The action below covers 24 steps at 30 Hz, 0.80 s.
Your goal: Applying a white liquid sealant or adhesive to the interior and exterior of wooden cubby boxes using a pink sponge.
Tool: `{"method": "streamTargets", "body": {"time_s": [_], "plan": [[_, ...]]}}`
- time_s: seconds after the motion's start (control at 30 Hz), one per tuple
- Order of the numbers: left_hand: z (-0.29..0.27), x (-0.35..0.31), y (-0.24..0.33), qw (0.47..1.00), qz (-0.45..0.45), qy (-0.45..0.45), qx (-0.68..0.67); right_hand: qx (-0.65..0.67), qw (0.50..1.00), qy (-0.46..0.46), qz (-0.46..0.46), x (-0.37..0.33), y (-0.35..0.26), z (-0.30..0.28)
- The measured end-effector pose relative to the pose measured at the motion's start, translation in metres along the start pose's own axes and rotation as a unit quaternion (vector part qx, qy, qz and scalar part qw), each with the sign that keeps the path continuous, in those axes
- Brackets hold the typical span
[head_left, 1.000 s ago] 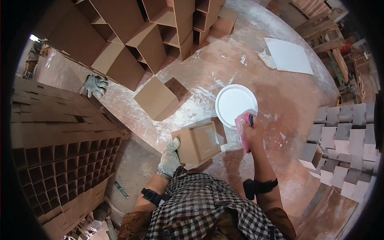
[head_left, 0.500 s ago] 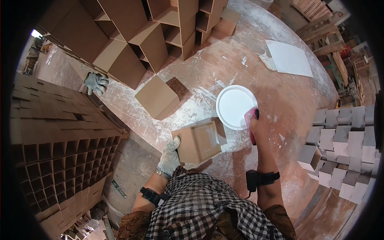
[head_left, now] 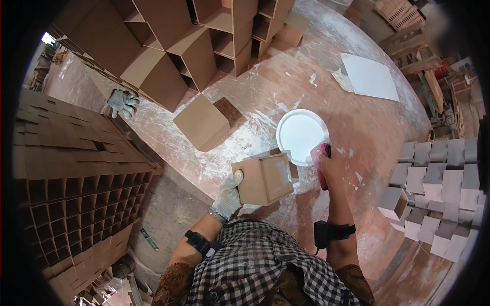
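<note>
My left hand (head_left: pixel 228 194), in a pale knitted glove, grips the left side of a brown fibreboard box (head_left: pixel 250 179). A shiny wet-looking patch shows on the box's right-hand face. My bare right hand (head_left: pixel 331 166) is closed around a pink pad (head_left: pixel 320 171), sponge-like in shape, with a dark part at its top end. The pad's upper end overlaps the right rim of a round white tub (head_left: pixel 301 133) with white stuff in it; whether they touch I cannot tell. The held box is just below and left of the tub.
Another brown box (head_left: pixel 202 122) rests on the white-smeared table (head_left: pixel 265 99). Brown boxes are stacked (head_left: pixel 158 71) at the far left. A grey glove (head_left: pixel 123 103) lies by them. White-grey boxes (head_left: pixel 430 178) are piled at right, a white sheet (head_left: pixel 370 76) beyond. A stack of gridded brown boxes (head_left: pixel 84 199) stands left.
My left hand and the held box have shifted right and slightly up, nearer the tub. The pink pad in my right hand has come down slightly toward me.
</note>
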State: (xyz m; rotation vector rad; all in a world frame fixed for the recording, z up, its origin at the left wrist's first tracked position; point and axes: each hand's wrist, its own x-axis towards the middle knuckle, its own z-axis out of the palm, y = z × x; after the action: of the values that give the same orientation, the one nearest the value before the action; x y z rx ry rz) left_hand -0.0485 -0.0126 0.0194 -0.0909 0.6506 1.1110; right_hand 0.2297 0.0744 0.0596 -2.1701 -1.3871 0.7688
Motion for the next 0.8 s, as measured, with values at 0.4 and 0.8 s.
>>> {"method": "streamTargets", "body": {"time_s": [0.4, 0.8], "plan": [[-0.011, 0.003, 0.001, 0.999, -0.030, -0.026, -0.013, 0.191, 0.963, -0.148, -0.123, -0.068, 0.004, -0.005], [-0.001, -0.001, 0.000, 0.999, -0.032, -0.011, -0.015, 0.127, 0.972, -0.070, -0.182, -0.095, -0.061, 0.041]]}}
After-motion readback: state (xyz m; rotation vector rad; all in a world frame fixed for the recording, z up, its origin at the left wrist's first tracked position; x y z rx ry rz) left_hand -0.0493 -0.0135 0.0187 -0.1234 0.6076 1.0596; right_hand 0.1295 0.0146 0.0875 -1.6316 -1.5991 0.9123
